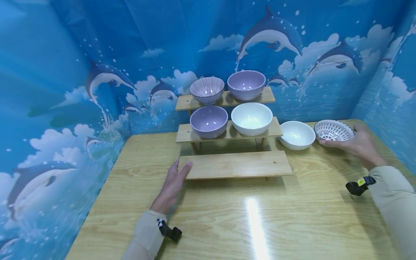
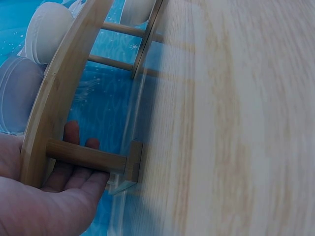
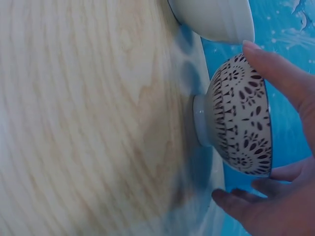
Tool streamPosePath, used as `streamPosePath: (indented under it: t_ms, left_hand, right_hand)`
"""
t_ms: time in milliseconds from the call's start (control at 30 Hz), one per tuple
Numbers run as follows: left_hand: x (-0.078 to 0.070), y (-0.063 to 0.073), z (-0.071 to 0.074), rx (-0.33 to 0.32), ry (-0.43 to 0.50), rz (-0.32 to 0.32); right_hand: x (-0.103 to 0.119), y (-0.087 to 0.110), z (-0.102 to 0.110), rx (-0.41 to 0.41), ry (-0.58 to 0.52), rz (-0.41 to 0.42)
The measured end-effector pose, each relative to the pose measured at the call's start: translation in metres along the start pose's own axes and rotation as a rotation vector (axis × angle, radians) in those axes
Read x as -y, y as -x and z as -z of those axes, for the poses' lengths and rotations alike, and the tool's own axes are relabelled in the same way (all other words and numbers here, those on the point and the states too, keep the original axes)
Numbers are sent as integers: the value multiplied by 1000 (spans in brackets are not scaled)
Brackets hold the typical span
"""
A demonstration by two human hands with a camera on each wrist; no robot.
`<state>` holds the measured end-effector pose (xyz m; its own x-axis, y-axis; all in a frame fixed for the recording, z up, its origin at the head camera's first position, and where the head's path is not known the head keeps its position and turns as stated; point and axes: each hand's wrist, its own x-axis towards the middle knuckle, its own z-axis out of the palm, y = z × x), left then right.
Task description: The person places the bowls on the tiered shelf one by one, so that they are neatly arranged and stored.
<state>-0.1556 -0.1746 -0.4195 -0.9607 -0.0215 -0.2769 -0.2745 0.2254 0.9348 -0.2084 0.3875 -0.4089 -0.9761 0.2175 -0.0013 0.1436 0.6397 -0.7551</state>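
At the front left, my left hand (image 1: pixel 172 182) grips the end of the lowest board (image 1: pixel 235 165) of a three-tier wooden stand. Its thumb lies on top, and the left wrist view shows its fingers underneath, beside a round wooden leg (image 2: pixel 88 156). My right hand (image 1: pixel 359 144) spans a patterned bowl (image 1: pixel 334 130) at the table's back right, thumb at one side of the rim and fingers at the other. Dark petal-like marks cover the bowl's outside (image 3: pixel 243 118) in the right wrist view. Left of it sits a plain white bowl (image 1: pixel 297 135).
The middle tier (image 1: pixel 185 134) carries a purple bowl (image 1: pixel 209 122) and a white bowl (image 1: pixel 251 119). On the top tier (image 1: pixel 185 103) stand a striped bowl (image 1: pixel 207 90) and another purple bowl (image 1: pixel 246 85). A dolphin-print backdrop (image 1: pixel 208 39) rises behind the table (image 1: pixel 224 216).
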Motion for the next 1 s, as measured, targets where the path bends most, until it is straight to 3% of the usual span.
streamPosePath:
  t_ms: [233, 600, 833, 1000]
  left_hand:
    - [0, 0, -1, -5, 2, 2]
    - [0, 0, -1, 4, 3, 4]
    - [0, -1, -2, -2, 21, 2]
    - [0, -1, -2, -5, 15, 6]
  right_hand:
    - [-5, -4, -1, 45, -36, -42]
    - [-2, -2, -3, 8, -75, -57]
    - [5, 4, 5, -43, -25, -1]
    - [18, 10, 14, -50, -61, -50]
